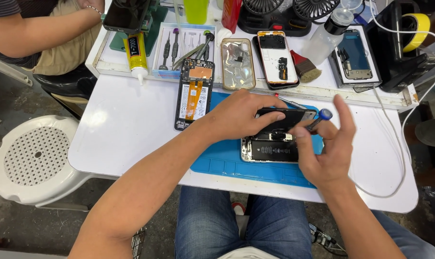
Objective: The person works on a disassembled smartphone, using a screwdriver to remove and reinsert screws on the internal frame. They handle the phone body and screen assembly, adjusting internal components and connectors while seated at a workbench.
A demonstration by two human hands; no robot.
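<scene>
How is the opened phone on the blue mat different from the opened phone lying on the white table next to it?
The phone on the blue mat lies sideways, under both hands; the phone on the white table lies lengthwise with nobody touching it. The left hand presses the mat phone's black screen panel and the right hand works a blue-tipped screwdriver at it. The table phone shows an orange ribbon and copper patch; the mat phone looks mostly black. Both are open, insides showing.

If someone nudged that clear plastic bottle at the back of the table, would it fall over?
Probably. The bottle is tall and narrow and already leans, so it seems apt to tip. Being round, it might then roll toward the brush. It looks light.
</scene>
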